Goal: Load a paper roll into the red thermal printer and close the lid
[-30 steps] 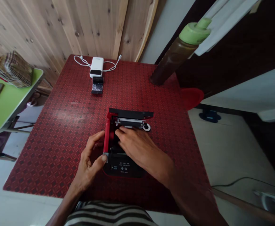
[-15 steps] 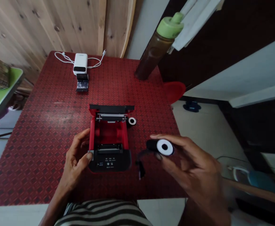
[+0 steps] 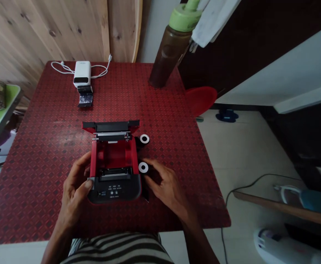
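A small red-and-black printer [image 3: 113,190] sits on the table with its lid raised, showing a bare red compartment. My left hand [image 3: 73,189] is closed on its left side, thumb on the front corner. At the printer's right side my right hand [image 3: 167,185] pinches a black roll with a white ring end [image 3: 140,167]. A dark tail from this roll hangs near the printer's front right corner. Just behind it, a second black roll with a white end [image 3: 141,139] rests against the printer's side.
The red patterned table [image 3: 39,154] carries a white power bank [image 3: 82,69] with a cable, a crumpled black strip [image 3: 86,98] and a tall brown bottle [image 3: 167,55] with a green lid. A red stool [image 3: 203,101] stands beyond the right edge. A black cable [image 3: 248,185] lies on the floor.
My right hand has moved left and brought the black roll from above the table's right side to beside the printer. My left hand keeps its hold. The view has shifted slightly.
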Tool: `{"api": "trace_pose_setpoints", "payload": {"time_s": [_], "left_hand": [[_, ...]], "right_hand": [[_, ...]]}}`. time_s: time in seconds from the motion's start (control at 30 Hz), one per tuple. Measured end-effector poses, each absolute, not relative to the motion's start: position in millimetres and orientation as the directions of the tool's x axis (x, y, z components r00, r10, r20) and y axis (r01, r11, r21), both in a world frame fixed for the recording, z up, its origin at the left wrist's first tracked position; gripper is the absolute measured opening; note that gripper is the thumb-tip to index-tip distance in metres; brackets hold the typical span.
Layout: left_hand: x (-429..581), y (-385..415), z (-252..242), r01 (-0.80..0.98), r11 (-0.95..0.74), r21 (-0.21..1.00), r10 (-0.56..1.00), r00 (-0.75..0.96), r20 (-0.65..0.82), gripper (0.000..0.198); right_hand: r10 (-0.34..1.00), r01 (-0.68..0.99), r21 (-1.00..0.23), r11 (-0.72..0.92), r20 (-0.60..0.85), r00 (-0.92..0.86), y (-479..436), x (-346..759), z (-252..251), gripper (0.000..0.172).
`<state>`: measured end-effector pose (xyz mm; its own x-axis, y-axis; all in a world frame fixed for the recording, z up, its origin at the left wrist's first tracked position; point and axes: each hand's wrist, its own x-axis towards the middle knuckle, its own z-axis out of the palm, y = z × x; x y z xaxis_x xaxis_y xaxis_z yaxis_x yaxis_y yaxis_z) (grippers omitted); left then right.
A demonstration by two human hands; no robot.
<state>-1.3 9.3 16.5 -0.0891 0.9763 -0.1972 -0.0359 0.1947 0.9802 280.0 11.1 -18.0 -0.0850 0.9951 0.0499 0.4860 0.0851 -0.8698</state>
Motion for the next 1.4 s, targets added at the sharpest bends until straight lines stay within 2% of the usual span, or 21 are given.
{"api": "trace_pose_setpoints", "payload": {"time_s": [0.13, 0.2, 0.33, 0.47, 0.6, 0.67, 0.83, 0.9, 0.97, 1.07, 1.13, 1.2, 1.33, 1.4], "left_hand": [[-4, 9, 15, 0.002, 0.187, 0.982, 0.978, -0.093, -0.186, 0.066], [-4, 10, 16, 0.008, 0.185, 0.983, 0.978, -0.104, -0.183, 0.066], [-4, 9, 16, -0.003, 0.183, 0.983, 0.978, -0.097, -0.183, 0.066], [-5, 8, 15, -0.002, 0.177, 0.984, 0.98, -0.089, -0.176, 0.066], [-4, 8, 12, -0.053, 0.174, 0.983, 0.982, -0.071, -0.178, 0.065], [-3, 8, 11, -0.078, 0.172, 0.982, 0.982, -0.068, -0.177, 0.063], [-6, 8, 8, -0.109, 0.194, 0.975, 0.98, -0.023, -0.197, 0.066], [-7, 9, 6, -0.102, 0.187, 0.977, 0.982, -0.008, -0.188, 0.067], [-8, 10, 5, -0.108, 0.183, 0.977, 0.983, 0.007, -0.183, 0.068], [-9, 12, 5, -0.129, 0.169, 0.977, 0.985, 0.043, -0.164, 0.067], [-9, 13, 5, -0.133, 0.149, 0.98, 0.988, 0.056, -0.143, 0.065], [-9, 14, 5, -0.137, 0.128, 0.982, 0.991, 0.06, -0.121, 0.063], [-10, 14, 3, -0.132, 0.123, 0.984, 0.991, 0.071, -0.114, 0.063], [-11, 13, 2, -0.119, 0.126, 0.985, 0.99, 0.073, -0.118, 0.064]], "right_hand": [[0.989, 0.534, -0.837, 0.118, 0.051, -0.139, 8, 306, -12, 0.059], [0.989, 0.567, -0.815, 0.123, 0.055, -0.136, 15, 320, -4, 0.053], [0.995, 0.577, -0.812, 0.094, 0.103, -0.018, 51, 327, 5, 0.03], [0.992, 0.554, -0.825, 0.11, 0.122, -0.015, 90, 301, -12, 0.037], [0.988, 0.552, -0.822, 0.139, 0.151, -0.025, 106, 281, -27, 0.019], [0.987, 0.553, -0.823, 0.131, 0.16, 0.005, 102, 285, -23, 0.016], [0.984, 0.531, -0.841, 0.105, 0.165, 0.066, 65, 318, 35, 0.023], [0.989, 0.546, -0.827, 0.133, 0.147, -0.019, 49, 325, 67, 0.024], [0.975, 0.528, -0.82, 0.22, 0.175, -0.134, 40, 320, 93, 0.038], [0.916, 0.587, -0.709, 0.391, 0.237, -0.323, 44, 290, 109, 0.031], [0.859, 0.647, -0.571, 0.505, 0.267, -0.436, 54, 261, 107, 0.021], [0.812, 0.688, -0.435, 0.581, 0.255, -0.525, 65, 235, 101, 0.022], [0.815, 0.79, -0.199, 0.58, 0.135, -0.564, 71, 203, 91, 0.03], [0.839, 0.829, -0.126, 0.545, 0.082, -0.538, 71, 196, 90, 0.031]]}}
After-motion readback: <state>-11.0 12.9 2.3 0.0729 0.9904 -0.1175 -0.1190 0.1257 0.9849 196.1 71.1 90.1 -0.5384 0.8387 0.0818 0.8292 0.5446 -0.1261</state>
